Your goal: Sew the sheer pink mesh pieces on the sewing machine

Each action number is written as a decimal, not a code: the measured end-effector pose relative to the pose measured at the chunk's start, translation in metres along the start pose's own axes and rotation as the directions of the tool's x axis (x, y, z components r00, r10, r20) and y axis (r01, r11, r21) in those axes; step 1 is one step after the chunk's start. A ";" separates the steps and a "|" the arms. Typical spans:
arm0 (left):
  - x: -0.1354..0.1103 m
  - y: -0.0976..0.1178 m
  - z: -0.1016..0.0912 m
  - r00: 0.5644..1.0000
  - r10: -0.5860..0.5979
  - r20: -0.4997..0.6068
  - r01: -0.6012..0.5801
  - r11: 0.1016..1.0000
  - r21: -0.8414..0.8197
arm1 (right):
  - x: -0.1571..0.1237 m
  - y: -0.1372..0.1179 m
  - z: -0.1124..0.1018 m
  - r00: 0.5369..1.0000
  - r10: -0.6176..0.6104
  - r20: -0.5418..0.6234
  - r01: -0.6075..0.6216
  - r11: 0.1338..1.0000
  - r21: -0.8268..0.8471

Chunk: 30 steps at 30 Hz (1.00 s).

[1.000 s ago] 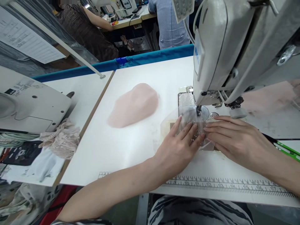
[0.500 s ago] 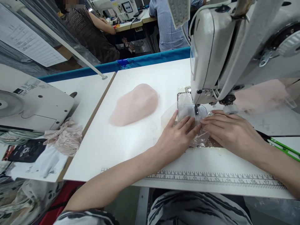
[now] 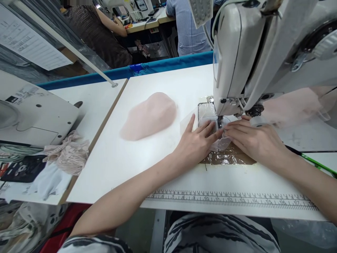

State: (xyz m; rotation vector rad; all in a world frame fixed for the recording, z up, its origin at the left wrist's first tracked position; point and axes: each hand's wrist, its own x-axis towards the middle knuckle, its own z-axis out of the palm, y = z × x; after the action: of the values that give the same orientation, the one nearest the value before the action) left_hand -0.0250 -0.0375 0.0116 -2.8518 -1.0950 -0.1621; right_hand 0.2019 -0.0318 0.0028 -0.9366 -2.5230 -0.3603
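A small piece of sheer whitish fabric [image 3: 220, 144] lies under the presser foot [image 3: 220, 121] of the sewing machine [image 3: 234, 59]. My left hand [image 3: 196, 142] rests flat on it just left of the foot, fingers stretched out and thumb apart. On the right, my right hand [image 3: 254, 138] has its fingers together, bent and pinching the fabric's edge close to the needle. The fingertips of both hands nearly meet in front of the foot and hide part of the fabric.
Pale pink sheer pieces [image 3: 150, 117] lie on the white table left of the machine, with more pink fabric [image 3: 295, 105] behind my right hand. Green-handled snips [image 3: 318, 162] lie at right. A printed ruler [image 3: 226, 198] runs along the front edge. Two people sit beyond the blue cloth edge [image 3: 173, 60].
Both hands have slid slightly away from me, and the fabric has moved farther under the foot. More of the brown taped patch in front now shows. The camera view has shifted slightly.
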 end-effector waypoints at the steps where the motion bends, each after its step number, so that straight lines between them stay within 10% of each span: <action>1: 0.000 0.000 0.001 1.000 -0.002 -0.001 0.002 1.000 0.001 | 0.001 0.000 0.000 1.000 -0.002 -0.016 0.002 1.000 -0.010; 11: -0.017 0.022 0.007 0.975 0.116 -0.189 -0.095 0.988 0.118 | -0.007 -0.005 -0.005 0.985 -0.139 -0.099 0.141 0.990 0.018; 30: -0.015 0.014 0.012 0.976 0.091 -0.199 -0.080 0.995 0.064 | -0.011 -0.002 0.004 0.987 -0.131 -0.090 0.132 0.991 0.003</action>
State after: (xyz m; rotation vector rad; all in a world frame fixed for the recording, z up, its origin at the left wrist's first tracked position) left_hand -0.0257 -0.0564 -0.0026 -2.7528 -0.9205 -0.3988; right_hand 0.2069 -0.0377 -0.0059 -0.7360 -2.5082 -0.4207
